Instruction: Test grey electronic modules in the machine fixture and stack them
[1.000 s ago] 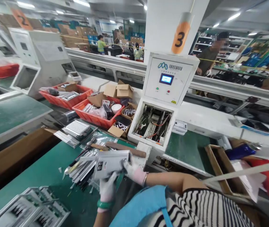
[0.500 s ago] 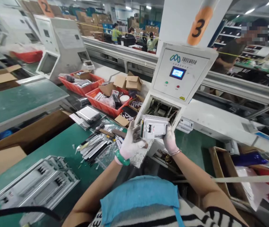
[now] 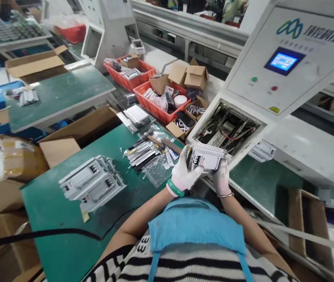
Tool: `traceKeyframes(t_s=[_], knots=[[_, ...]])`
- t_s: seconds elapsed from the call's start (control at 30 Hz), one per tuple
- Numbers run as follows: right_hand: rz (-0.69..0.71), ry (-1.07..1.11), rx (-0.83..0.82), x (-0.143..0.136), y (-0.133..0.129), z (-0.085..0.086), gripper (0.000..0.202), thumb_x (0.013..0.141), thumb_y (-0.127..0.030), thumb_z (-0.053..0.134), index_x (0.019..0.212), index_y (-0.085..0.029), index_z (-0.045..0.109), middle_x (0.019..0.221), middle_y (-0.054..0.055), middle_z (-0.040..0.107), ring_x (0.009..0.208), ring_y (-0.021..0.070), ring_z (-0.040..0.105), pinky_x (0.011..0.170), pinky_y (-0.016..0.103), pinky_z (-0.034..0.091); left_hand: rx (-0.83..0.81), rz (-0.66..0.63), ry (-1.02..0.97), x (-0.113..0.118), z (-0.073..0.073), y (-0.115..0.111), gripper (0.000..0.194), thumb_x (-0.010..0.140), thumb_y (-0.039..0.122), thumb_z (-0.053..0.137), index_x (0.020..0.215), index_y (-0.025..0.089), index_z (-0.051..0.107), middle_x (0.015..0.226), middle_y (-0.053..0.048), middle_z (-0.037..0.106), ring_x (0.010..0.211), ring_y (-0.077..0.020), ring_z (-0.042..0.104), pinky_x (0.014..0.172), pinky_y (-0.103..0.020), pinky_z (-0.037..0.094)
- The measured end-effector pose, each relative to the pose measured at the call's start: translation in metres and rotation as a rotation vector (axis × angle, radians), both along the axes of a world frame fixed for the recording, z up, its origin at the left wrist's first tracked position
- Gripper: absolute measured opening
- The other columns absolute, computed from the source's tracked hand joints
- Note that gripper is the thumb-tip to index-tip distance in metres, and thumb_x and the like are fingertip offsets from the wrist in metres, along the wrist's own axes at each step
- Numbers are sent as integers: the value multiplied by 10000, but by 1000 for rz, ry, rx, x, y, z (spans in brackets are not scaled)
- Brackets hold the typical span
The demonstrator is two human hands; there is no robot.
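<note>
A stack of flat silver-white metal panels (image 3: 206, 158) is held between my two gloved hands, in front of the machine's opening. My left hand (image 3: 184, 171), with a green bangle at the wrist, grips the left end, thumb across the near face. My right hand (image 3: 222, 178) is wrapped round the right end, its fingers partly hidden. Left of my hands, loose metal strips (image 3: 143, 154) and a hammer (image 3: 156, 141) lie on the green table (image 3: 49, 219). Stacked similar panels (image 3: 93, 182) rest further left on that table.
The white machine (image 3: 252, 98) with a lit screen stands ahead on the right. Red bins (image 3: 158, 107) with parts and small cartons (image 3: 196, 77) sit beyond the table. A black cable (image 3: 67, 232) crosses the lower left. A wooden box (image 3: 310, 227) is at the right.
The view has swung left and down. My left hand, earlier spread beside the panels, has closed on their left end. My right hand still holds the right end.
</note>
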State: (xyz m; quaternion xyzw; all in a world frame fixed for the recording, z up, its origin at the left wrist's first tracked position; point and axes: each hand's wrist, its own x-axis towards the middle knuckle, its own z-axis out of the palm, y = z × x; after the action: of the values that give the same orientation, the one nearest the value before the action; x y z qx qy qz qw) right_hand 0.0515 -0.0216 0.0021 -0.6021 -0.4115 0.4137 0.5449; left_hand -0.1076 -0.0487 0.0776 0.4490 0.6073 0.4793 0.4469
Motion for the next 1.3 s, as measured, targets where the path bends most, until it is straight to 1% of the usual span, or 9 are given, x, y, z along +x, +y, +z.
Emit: traceKeyframes(t_s=[0.17,0.37,0.53,0.7,0.83,1.0,1.13,1.23,1.3], knots=[[173,-189,-126,-20,-19,0,813,902,-657,381,1544,-163,304,1542,135,401,1440,263,363,1188,458,304,98,185,-230,-31,-41,-14,847,682,335,798,1433,187,434,1498,-122,471,1417,-318,385,1214,-408,248],[1001,-287,-216,-53,-27,-8,828,829,-682,547,1496,-207,423,1518,106,454,1416,268,405,1198,470,286,-86,743,-562,-86,-104,-84,598,632,367,785,1176,199,602,1280,-106,644,1271,-324,537,1045,-371,463],[1505,-466,-238,-120,23,-17,494,886,-510,562,1309,-266,634,1337,29,641,1261,234,568,1108,409,407,-274,1039,-658,-124,-127,-147,461,754,315,637,1207,253,578,1127,-49,701,1105,-284,641,886,-400,563],[1205,-1059,-33,-211,134,-35,334,936,-365,522,1146,-203,725,1194,66,709,1114,196,626,980,285,449,-152,1158,-339,-157,-120,-178,479,658,203,734,1129,212,645,1155,-55,685,1203,-279,581,1057,-332,455],[1149,-1348,-98,-264,190,-61,382,925,-433,524,1155,-203,725,1214,103,693,1127,233,615,931,313,453,-274,1068,-129,-153,-102,-174,570,584,155,830,1128,261,697,1259,-35,635,1310,-314,498,1117,-324,393],[1045,-1476,-146,-290,195,-83,437,882,-494,578,1088,-135,718,1186,172,680,1147,308,612,976,442,434,-391,895,-171,-122,-89,-140,535,523,121,876,1018,288,757,1384,-51,568,1396,-391,380,1031,-353,475],[962,-1342,-195,-302,193,-78,385,914,-382,544,1037,-38,664,1137,213,678,1109,281,643,974,381,443,-392,792,-128,-107,-91,-130,535,510,149,897,1009,295,771,1419,-69,559,1385,-427,373,1040,-428,473],[944,-1293,-200,-303,197,-63,512,959,-390,379,1022,71,590,1088,233,656,1038,188,658,928,283,437,-466,662,124,-103,-96,-136,567,594,233,865,1133,347,725,1481,-47,508,1306,-404,483,987,-461,515],[951,-1244,-152,-297,198,-49,540,920,-440,482,1047,79,558,1073,228,658,968,152,647,889,290,449,-527,520,402,-100,-104,-144,609,685,306,805,1265,380,636,1551,-35,423,1235,-374,562,903,-458,558]])
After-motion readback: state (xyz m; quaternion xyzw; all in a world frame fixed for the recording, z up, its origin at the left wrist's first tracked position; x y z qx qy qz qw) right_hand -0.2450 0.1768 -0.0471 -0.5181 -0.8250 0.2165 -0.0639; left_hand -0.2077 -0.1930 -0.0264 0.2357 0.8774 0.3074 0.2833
